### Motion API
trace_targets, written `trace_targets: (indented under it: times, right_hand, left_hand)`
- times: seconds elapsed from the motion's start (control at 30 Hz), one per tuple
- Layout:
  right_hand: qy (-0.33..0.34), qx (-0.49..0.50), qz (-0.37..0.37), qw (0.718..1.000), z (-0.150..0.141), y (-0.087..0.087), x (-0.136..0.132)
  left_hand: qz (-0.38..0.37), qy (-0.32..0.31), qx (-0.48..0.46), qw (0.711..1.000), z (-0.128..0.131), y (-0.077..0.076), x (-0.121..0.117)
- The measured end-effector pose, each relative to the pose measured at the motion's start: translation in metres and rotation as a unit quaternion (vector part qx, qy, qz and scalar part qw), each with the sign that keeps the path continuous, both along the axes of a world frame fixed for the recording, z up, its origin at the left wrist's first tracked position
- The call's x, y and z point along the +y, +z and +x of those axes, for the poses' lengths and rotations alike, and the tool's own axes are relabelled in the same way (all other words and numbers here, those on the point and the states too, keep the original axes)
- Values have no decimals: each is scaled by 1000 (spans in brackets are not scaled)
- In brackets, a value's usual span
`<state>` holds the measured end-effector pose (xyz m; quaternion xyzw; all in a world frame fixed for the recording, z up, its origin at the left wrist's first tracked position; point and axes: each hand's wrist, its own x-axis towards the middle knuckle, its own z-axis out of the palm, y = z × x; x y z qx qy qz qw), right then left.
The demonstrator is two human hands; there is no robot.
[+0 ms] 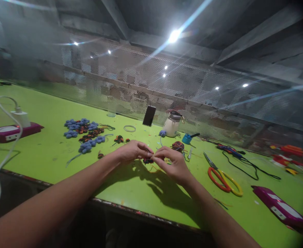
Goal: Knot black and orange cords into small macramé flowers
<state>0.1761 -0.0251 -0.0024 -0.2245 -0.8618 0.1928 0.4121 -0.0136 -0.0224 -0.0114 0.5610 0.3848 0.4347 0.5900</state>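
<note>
My left hand [133,151] and my right hand [172,164] meet over the middle of the table, thumbs and fingertips pinched together. Between and just below the fingertips hangs a small dark crochet piece [147,161] with bits of orange and blue in its yarn. A thin dark sliver shows at my left fingertips, too small to name. Left of my hands lie blue crochet flowers [88,145], dark-and-orange crochet flowers [94,133] and one small dark-and-orange flower [118,139]. A ball of dark multicoloured yarn [178,146] sits just beyond my right hand.
Scissors [222,181] with red and yellow handles lie to the right. Purple power strips [280,206] lie at both sides, the left one with a white charger [21,119]. Farther back are a phone [149,115], a white jar [172,124], a ring [129,128] and a blue container [186,138].
</note>
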Motion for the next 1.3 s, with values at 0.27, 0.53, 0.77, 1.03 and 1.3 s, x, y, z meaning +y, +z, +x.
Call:
trace_targets:
  times: [0.27, 0.53, 0.77, 1.03, 1.3]
  right_hand:
    - [-34, 107, -277, 954, -1, -6, 12]
    - [-46, 59, -236, 969, -6, -12, 11]
    - [-31, 91, -179, 979, -7, -7, 7]
    - [-1, 188, -349, 918, -12, -10, 9]
    - [-74, 156, -231, 957, -6, -10, 11]
  left_hand:
    - [108, 71, 106, 986, 8, 4, -4]
    - [429, 135, 305, 839, 12, -10, -2]
    - [463, 160, 344, 801, 13, -8, -9]
    - [486, 179, 292, 804, 15, -8, -11]
    - [490, 178, 244, 818, 16, -4, -10]
